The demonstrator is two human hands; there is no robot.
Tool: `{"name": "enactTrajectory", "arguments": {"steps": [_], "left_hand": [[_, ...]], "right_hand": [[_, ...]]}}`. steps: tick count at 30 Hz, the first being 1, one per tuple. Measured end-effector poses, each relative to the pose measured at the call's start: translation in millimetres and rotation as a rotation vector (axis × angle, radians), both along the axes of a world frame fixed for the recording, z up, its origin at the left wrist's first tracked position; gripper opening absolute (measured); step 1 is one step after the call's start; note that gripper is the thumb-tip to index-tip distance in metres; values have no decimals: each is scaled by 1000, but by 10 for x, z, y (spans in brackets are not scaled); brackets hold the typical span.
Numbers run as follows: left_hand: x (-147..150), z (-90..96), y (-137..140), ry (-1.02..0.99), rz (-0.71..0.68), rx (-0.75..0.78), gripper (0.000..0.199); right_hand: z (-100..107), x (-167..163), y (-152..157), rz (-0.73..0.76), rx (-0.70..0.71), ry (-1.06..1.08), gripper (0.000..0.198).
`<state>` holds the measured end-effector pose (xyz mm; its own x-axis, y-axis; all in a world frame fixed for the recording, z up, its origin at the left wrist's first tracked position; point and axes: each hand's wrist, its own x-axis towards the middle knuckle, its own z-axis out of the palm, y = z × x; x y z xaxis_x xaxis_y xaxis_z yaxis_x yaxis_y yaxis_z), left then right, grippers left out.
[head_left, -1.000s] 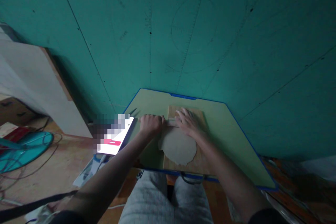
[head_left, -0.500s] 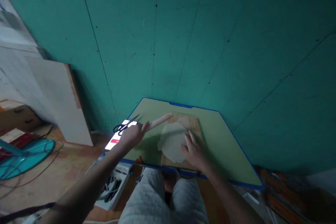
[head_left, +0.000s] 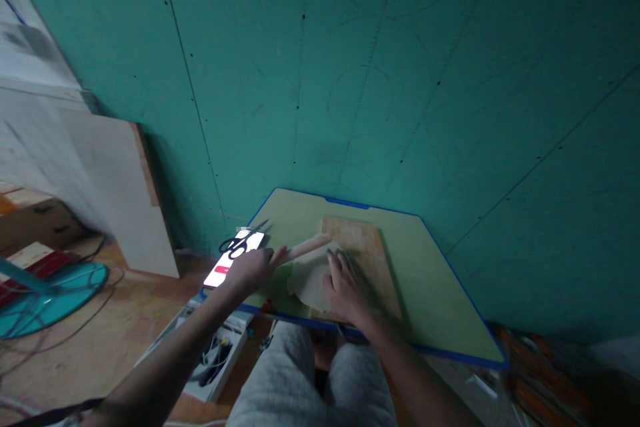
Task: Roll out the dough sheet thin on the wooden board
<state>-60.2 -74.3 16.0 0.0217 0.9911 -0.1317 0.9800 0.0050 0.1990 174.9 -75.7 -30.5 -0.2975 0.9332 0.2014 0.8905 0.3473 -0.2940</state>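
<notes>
My left hand (head_left: 256, 268) is closed around one end of a pale rolling pin (head_left: 306, 248), whose free end reaches over the wooden board (head_left: 371, 250). A thin, round, flat sheet of dough (head_left: 311, 283) lies over the board's left part and hangs past its left edge. Resting on the dough's right side is my right hand (head_left: 346, 285), palm down with its fingers stretched out. Beside my left hand lies a lit phone (head_left: 220, 272) with black-handled scissors (head_left: 239, 244) on top of it.
The yellowish table (head_left: 430, 280) has a blue rim and stands against a green wall (head_left: 320, 93). Below its left side sits a white box (head_left: 220, 367) of cables. A pale panel (head_left: 120, 193) leans at the left, near a turquoise round base (head_left: 75, 293) and loose cords.
The dough sheet has shifted left across the board, and my right hand has moved left with it. More of the board's right side shows. The rolling pin has come slightly nearer to me.
</notes>
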Motion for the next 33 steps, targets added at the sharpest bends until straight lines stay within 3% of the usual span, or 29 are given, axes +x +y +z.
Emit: {"name": "enactTrajectory", "arguments": {"steps": [5,8,12,17,25,33], "left_hand": [[198,19,-136,101,-83,-12,66],[337,-35,-151,122,-175,8,68],[460,-107,-155,130,-265,54,66],[498,-123,-142,125,-253,112,68],[550,-91,223,98,-78,172,65],[564,-14,805,59,-59,231,60]], "right_hand": [[2,272,87,-149,120,379,48],[63,326,36,-70,227,430,39],[85,207,-129,46,197,213,37],[68,129,-152,85,182,-77,41],[165,76,285,32,112,-146,40],[253,56,827,4,24,-173,38]]}}
